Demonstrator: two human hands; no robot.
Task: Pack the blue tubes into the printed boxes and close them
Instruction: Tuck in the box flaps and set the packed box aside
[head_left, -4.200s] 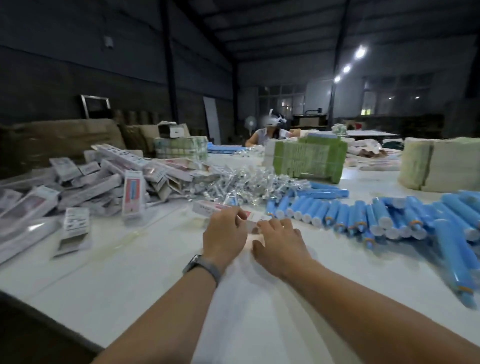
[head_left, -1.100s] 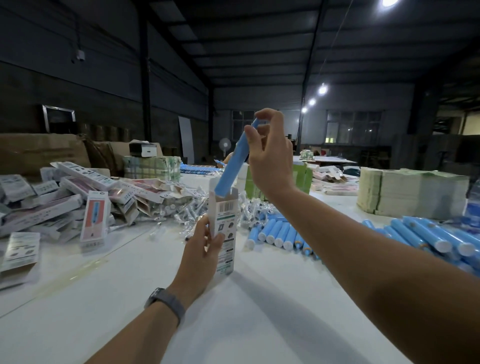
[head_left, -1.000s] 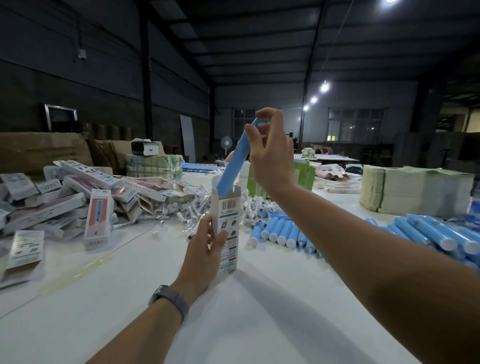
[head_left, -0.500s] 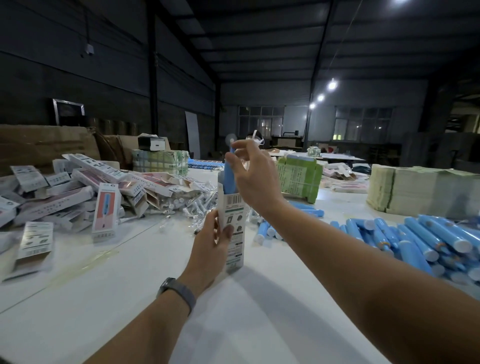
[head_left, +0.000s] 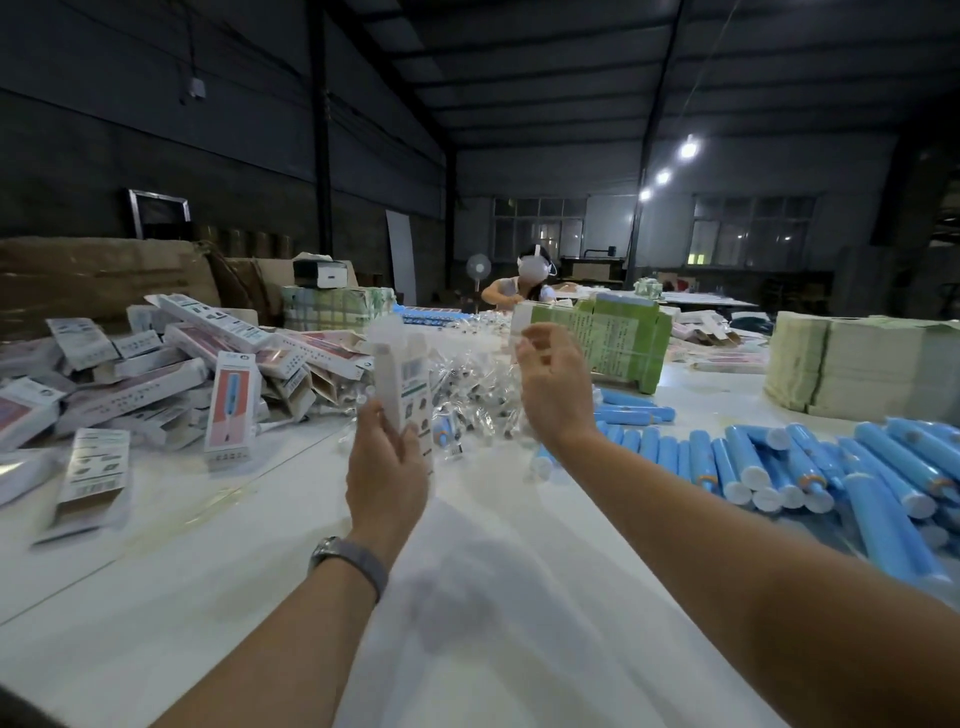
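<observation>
A tall white printed cardboard box (head_left: 402, 387) is held upright above the white surface (head_left: 467, 597) by the left hand (head_left: 387, 470). The right hand (head_left: 553, 384) is raised beside it, fingers loosely curled, nothing gripped. Blue plastic tubes (head_left: 779, 462) are laid at the right.

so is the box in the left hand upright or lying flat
Upright, tilted slightly: the printed box stands on end, gripped near its bottom by the left hand, above the table.

blue tubes (head_left: 878, 488) w/ white caps (head_left: 754, 477)
</observation>
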